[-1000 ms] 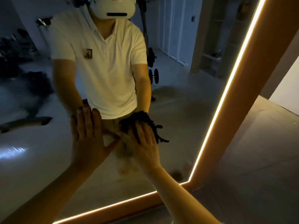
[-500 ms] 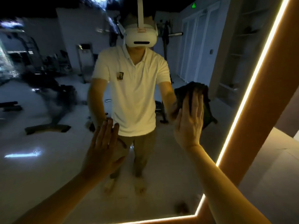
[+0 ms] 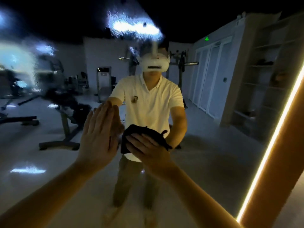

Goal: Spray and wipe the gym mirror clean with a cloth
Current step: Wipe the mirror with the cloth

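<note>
Head | 1 mirror point(image 3: 209, 163) | left hand point(image 3: 98, 137) flat | right hand point(image 3: 148, 153) presses 1 cloth point(image 3: 142, 131)

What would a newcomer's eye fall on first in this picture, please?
Most likely the glowing light strip running slantwise down the right edge of the mirror, the brightest thing in the dim room. Next, at the centre, the right hand pressing a dark cloth flat to the glass, with the left hand spread on the glass beside it. High up, a wet, smeared patch catches the light.
</note>
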Tool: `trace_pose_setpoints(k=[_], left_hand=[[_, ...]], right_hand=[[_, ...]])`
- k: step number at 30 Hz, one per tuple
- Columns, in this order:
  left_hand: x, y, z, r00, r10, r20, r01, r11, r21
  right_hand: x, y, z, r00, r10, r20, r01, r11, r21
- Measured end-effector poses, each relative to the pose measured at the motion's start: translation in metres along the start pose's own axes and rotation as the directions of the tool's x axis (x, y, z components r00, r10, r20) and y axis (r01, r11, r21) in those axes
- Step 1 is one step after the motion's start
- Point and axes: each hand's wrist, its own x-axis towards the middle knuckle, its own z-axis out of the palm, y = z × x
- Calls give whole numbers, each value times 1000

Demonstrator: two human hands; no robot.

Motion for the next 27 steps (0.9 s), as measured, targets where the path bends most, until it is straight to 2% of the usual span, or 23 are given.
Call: trace_pose_setpoints(k=[2, 5, 7, 9, 10, 12, 13, 15, 18, 21, 23, 25, 27], left_hand=[[20, -8, -5, 998, 37, -46, -37, 999, 16], [54, -20, -16, 994, 66, -89, -61, 997, 56], [77, -32, -26, 986, 96, -135, -84, 993, 86], [99, -46, -38, 981, 100, -168, -80, 989, 126], [109, -54, -44, 980, 91, -179, -65, 987, 148], [127, -69, -54, 977, 80, -198, -43, 982, 186], [135, -74, -59, 974, 81, -211, -39, 980, 197], [152, -84, -66, 966, 95, -239, -44, 976, 212], [175, -92, -74, 951, 92, -296, -38, 982, 183], [189, -99, -82, 951, 21, -307, 31, 986, 164], [195, -106, -89, 958, 26, -287, 37, 977, 211], [199, -112, -92, 962, 56, -267, 12, 969, 248], [201, -113, -90, 963, 62, -264, 4, 970, 242]], right_hand=[[9, 34, -20, 993, 79, -88, -85, 994, -64], [36, 88, -62, 941, 288, -176, -315, 938, -148], [61, 122, -87, 852, 453, -264, -500, 853, -149], [93, 148, -111, 721, 588, -366, -657, 749, -91], [112, 156, -121, 663, 632, -401, -709, 703, -63], [152, 159, -134, 598, 658, -457, -749, 663, -25], [173, 157, -136, 594, 651, -473, -744, 668, -15], [215, 144, -132, 634, 603, -484, -703, 710, -37], [271, 110, -115, 746, 490, -451, -589, 802, -101], [297, 81, -102, 897, 308, -316, -367, 918, -148], [289, 89, -107, 952, 193, -239, -251, 937, -242], [266, 121, -122, 939, 242, -243, -318, 881, -351], [234, 164, -143, 855, 419, -307, -515, 755, -406]])
